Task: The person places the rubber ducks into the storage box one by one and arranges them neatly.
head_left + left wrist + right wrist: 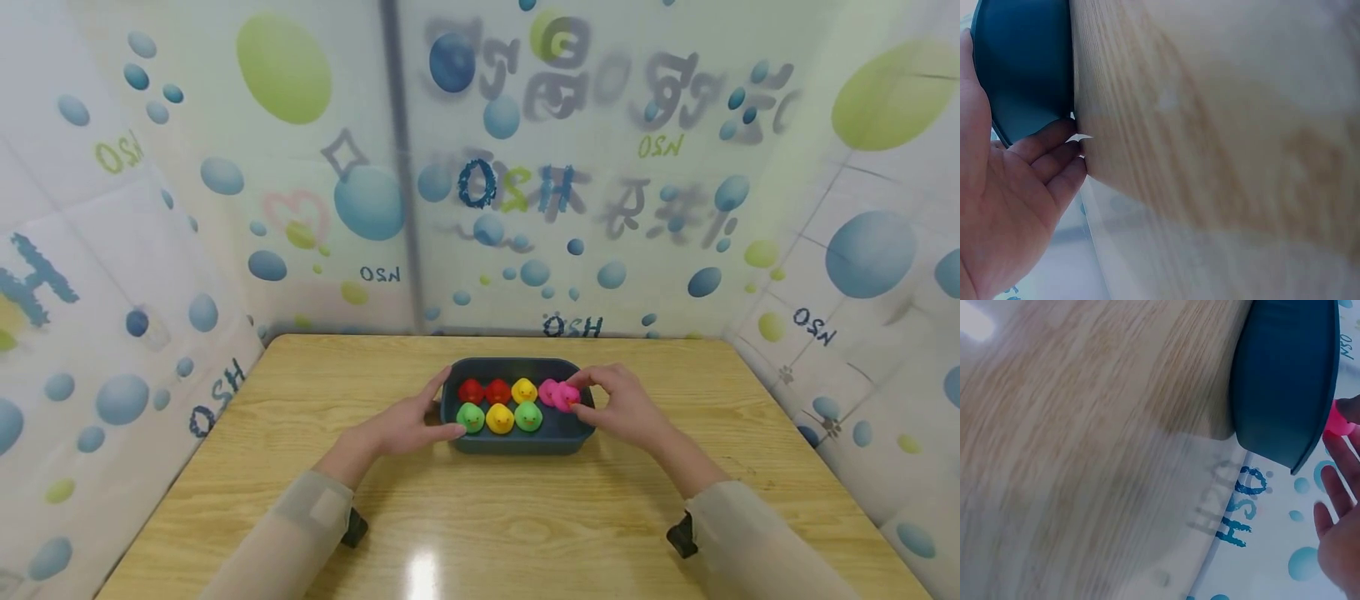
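Note:
A dark blue rectangular box (517, 447) stands on the table with small rubber ducks inside. My left hand (405, 425) holds its left end, thumb over the front rim; in the left wrist view the fingers (1054, 156) touch the box's end wall. Between thumb and fingers, my right hand (626, 407) pinches a pink rubber duck (566, 397) over the box's right end. Behind it, partly hidden, is another pink duck (548, 391). Two red ducks (471, 391) and a yellow duck (524, 391) form the back row; a green (470, 417), a yellow (500, 418) and a green duck (528, 416) the front.
The light wood table (510, 525) extends around the box on every side. Printed curtains (510, 275) with blue and green spots hang behind and at both sides. Dark wrist devices (356, 528) show at both sleeves.

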Motion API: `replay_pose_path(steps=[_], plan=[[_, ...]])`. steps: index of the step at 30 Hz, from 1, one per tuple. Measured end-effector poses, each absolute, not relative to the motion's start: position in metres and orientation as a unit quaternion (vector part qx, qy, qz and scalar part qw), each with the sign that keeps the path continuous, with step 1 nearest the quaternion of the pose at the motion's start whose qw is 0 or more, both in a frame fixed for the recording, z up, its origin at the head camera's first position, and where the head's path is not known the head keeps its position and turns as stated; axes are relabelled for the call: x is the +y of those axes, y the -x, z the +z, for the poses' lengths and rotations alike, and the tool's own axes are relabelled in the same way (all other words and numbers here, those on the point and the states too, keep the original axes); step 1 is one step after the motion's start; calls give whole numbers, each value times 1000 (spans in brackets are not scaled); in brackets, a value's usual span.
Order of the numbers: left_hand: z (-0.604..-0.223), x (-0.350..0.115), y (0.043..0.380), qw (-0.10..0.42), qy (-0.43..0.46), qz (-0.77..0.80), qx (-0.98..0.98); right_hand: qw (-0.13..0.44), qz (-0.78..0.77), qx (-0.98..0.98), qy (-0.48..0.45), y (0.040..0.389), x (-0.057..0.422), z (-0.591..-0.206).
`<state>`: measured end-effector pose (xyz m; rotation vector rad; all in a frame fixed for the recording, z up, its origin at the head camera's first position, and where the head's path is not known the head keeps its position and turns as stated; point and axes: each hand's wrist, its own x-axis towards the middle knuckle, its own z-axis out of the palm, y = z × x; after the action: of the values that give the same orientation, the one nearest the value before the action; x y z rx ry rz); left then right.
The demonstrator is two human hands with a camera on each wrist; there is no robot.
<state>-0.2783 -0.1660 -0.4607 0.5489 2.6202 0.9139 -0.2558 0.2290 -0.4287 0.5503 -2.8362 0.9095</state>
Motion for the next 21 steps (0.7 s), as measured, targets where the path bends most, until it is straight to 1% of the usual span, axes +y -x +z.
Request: replay_pose_path(steps=[10,21], plan=[[-460,-167,277,159,-191,324,913,16,292,-939,-181,261,220,-434],[-458,-166,277,161,-190,323,913,-9,267,-949,-169,267,218,-441]])
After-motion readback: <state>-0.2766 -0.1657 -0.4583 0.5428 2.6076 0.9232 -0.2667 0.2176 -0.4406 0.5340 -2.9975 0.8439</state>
